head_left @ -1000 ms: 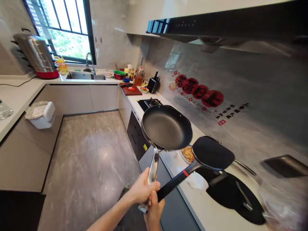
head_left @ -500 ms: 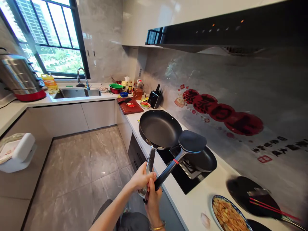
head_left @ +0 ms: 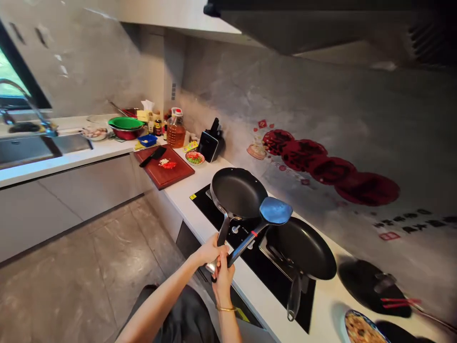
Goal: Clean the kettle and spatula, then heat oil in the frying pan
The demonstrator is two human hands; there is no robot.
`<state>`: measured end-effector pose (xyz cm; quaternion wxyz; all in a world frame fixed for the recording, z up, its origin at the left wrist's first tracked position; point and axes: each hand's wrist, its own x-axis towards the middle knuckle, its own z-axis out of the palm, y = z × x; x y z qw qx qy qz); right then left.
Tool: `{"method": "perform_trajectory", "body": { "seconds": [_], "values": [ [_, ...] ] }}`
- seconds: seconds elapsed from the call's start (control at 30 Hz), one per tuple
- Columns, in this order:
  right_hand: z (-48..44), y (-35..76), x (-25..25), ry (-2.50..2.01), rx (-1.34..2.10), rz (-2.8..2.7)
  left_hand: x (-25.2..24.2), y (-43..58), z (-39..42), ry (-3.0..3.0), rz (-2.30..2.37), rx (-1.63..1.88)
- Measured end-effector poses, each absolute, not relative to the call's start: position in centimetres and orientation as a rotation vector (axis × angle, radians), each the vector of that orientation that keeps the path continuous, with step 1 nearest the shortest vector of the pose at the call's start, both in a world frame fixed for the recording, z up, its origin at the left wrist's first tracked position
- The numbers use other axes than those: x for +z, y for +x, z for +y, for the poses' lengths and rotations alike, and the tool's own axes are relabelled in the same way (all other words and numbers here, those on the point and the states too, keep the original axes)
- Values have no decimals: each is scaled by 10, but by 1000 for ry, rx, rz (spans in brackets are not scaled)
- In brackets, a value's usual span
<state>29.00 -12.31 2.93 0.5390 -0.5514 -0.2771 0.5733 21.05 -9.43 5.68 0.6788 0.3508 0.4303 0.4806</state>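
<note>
My left hand [head_left: 210, 252] is wrapped round the handle of a deep black pan [head_left: 239, 193], which is held over the left part of the black hob [head_left: 271, 277]. Close beside it, my right hand [head_left: 223, 271] grips the black handle of a spatula [head_left: 276, 210], touching the pan's handle too. The spatula's broad head is raised, just right of the pan's rim. A second black pan [head_left: 303, 247] rests on the right burner, its handle pointing toward the front edge.
Left of the hob lie a red-brown cutting board [head_left: 171, 174] with a cleaver [head_left: 153, 156] and chopped food, a small bowl [head_left: 194, 158] and a knife block [head_left: 210, 144]. At lower right are a noodle plate [head_left: 362, 327] and a black lid [head_left: 371, 286]. The range hood [head_left: 321, 35] hangs above.
The view has turned right and moved nearer the stove. The held pan is now farther left relative to the second pan, whose handle has come into view; both hands keep their holds.
</note>
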Motion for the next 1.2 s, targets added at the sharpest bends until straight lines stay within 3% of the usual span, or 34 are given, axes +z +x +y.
{"method": "perform_trajectory", "body": {
  "seconds": [0.47, 0.93, 1.2],
  "values": [
    [-48, 239, -1, -1439, 1286, -596, 24, 160, -3, 807, 867, 859],
    [-47, 222, 0, -1398, 1340, -553, 24, 143, 2, 808, 970, 816],
    [-49, 212, 4, -1414, 1202, -440, 24, 140, 6, 755, 902, 778]
  ]
}}
